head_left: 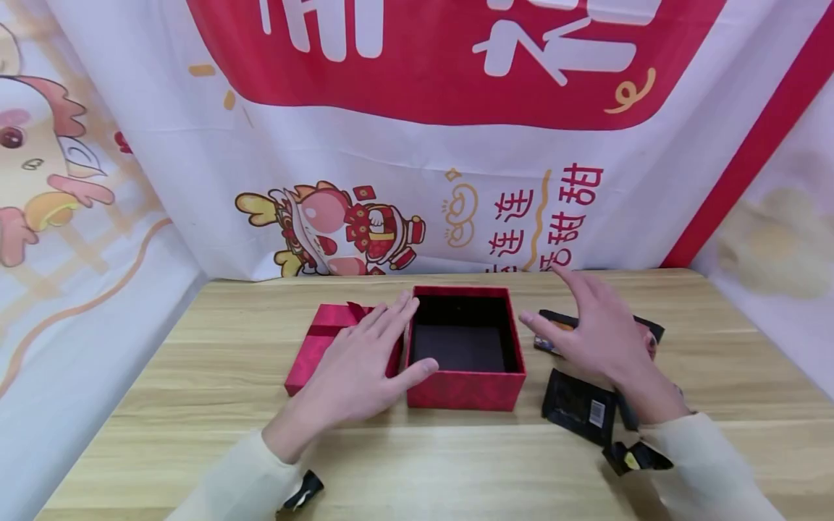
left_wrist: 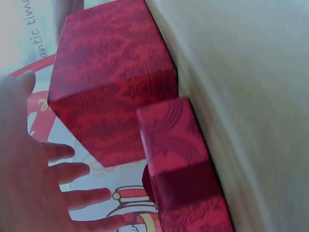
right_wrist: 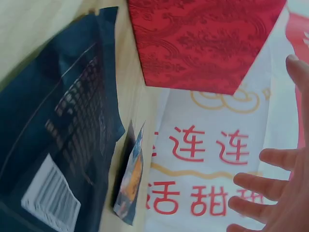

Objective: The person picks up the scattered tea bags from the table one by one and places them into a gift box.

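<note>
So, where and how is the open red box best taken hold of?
Probably by its left wall and right wall, from both sides together: the box stands upright and both walls are flat. The lower lid lies close on the left, so the left hand should come in above it.

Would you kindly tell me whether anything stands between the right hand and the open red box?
Nothing visible does. The right hand hovers beside the open red box; the barcoded black packet lies lower, on the table.
</note>
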The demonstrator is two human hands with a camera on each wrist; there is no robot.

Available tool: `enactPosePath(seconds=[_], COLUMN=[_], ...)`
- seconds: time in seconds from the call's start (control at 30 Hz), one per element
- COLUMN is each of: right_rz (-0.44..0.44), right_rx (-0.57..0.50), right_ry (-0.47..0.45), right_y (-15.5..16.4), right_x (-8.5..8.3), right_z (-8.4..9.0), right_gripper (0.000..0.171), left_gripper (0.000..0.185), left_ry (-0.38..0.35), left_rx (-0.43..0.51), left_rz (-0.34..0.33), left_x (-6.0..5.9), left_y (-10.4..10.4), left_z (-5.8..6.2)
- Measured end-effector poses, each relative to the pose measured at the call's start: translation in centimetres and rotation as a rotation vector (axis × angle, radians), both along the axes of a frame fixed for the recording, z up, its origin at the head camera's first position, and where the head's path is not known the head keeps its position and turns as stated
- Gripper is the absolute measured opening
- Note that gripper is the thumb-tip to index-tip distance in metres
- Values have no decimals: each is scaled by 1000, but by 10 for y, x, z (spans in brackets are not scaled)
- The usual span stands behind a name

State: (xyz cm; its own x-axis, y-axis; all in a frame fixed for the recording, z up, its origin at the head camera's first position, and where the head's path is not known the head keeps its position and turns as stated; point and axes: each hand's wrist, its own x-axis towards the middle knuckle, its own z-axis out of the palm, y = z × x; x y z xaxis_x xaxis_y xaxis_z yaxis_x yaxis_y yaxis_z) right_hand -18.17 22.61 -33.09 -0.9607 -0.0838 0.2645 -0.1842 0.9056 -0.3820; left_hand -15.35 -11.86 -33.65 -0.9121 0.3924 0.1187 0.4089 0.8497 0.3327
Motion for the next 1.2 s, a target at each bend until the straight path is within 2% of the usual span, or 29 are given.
enactPosePath(seconds=[0.27,0.4,0.63,0.83,1.0,1.2], right_rz=[-42,-43,7,37,45,65], right_rx=[-209,-247,-295,-291,-257,-211], right_ry=[-74,-86,-109,-157,-221,-288], right_y=[15,22,34,45,54,60], right_x=[-9,-11,-15,-21,-27,-31], right_z=[-6,-9,-18,-29,-39,-44], right_gripper=[100,98,95,100,102,102], left_gripper=[92,87,85,84,86,87], left_ry=[-30,-38,-43,-24,-36,-42], left_rx=[22,34,33,40,46,49], left_rz=[-10,-13,-27,-46,-49,-47], left_x=[5,4,3,2,2,2], left_y=[4,3,0,-1,-1,-1], left_z=[-4,-5,-7,-9,-10,-10])
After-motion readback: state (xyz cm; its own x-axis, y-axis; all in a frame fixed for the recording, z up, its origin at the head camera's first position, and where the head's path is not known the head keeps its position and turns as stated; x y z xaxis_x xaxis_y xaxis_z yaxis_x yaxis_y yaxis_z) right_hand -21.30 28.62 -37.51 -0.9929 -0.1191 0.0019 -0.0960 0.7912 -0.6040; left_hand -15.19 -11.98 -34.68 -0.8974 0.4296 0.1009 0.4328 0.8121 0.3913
